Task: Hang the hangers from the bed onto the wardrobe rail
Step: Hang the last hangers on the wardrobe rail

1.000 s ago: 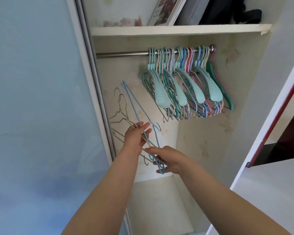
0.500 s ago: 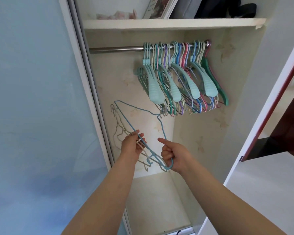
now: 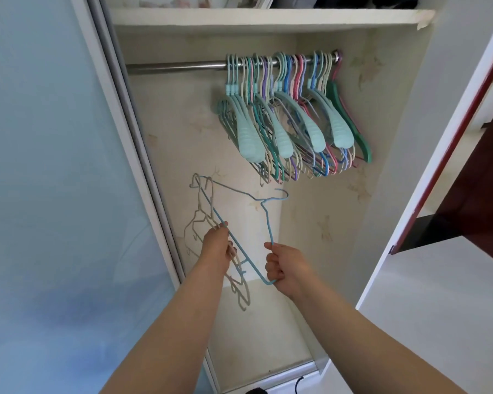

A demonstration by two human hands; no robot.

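From the head camera, both bare arms reach up into an open wardrobe. The right hand (image 3: pixel 286 265) has its fingers curled round the lower corner of a thin blue wire hanger (image 3: pixel 241 220), pinching the wire where one arm meets the bottom bar. The hanger is tilted, its hook (image 3: pixel 279 194) pointing right and well below the rail. The left hand (image 3: pixel 217 245) grips a bundle of pale beige wire hangers (image 3: pixel 199 220), its fingers closed round their wires; the blue hanger's long bar passes just beside these fingers, and whether the left hand also holds it cannot be told. The beige hangers fan out above and below that hand, close against the wardrobe's back wall. Higher up, the metal wardrobe rail (image 3: pixel 177 66) runs across, bare on its left stretch, while a dense cluster of hung hangers (image 3: pixel 291 118) in mint, blue, pink, purple and green crowds its right end. A white shelf (image 3: pixel 262 19) sits above the rail, and a frosted sliding door (image 3: pixel 54 166) fills the left side.
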